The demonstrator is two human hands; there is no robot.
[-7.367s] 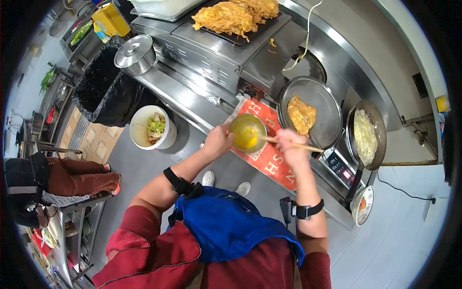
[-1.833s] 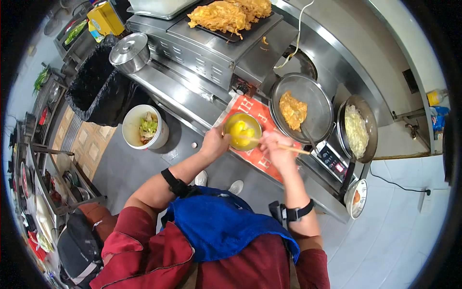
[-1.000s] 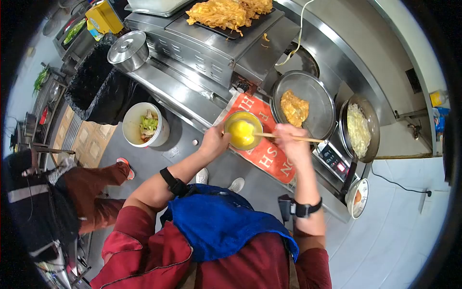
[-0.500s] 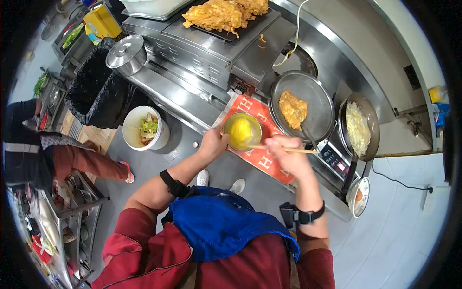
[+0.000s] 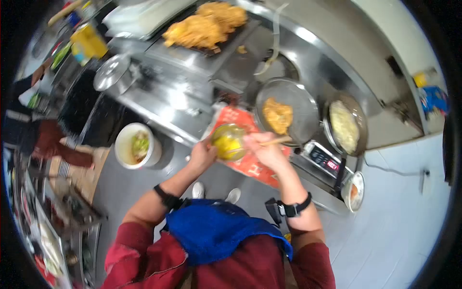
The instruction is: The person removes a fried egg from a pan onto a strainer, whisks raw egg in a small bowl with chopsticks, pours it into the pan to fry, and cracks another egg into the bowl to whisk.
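Note:
My left hand [image 5: 204, 153] grips the rim of a metal bowl [image 5: 215, 136] that holds yellow beaten egg [image 5: 228, 147]. Closed around wooden chopsticks [image 5: 278, 140], my right hand [image 5: 263, 151] is at the bowl's right side. Beneath the bowl lies a red printed cloth [image 5: 255, 171]. A fried golden piece [image 5: 277, 116] rests in a round strainer [image 5: 303, 108] to the right. Farther right, a frying pan [image 5: 361, 130] contains a pale yellow egg layer [image 5: 343, 127]. The frame is blurred by motion.
An induction cooker panel [image 5: 325, 160] and a patterned bowl [image 5: 354, 191] are at the right. Fried pieces [image 5: 202, 30] lie on a dark tray at the top. A white bucket [image 5: 138, 145], lidded pot [image 5: 113, 73] and black-lined bin [image 5: 86, 113] stand left. Another person [image 5: 53, 139] is at far left.
The whole view has shifted and tilted, so the counter items sit lower and more to the left. My right hand has come closer to the bowl. The other person has moved toward the back left.

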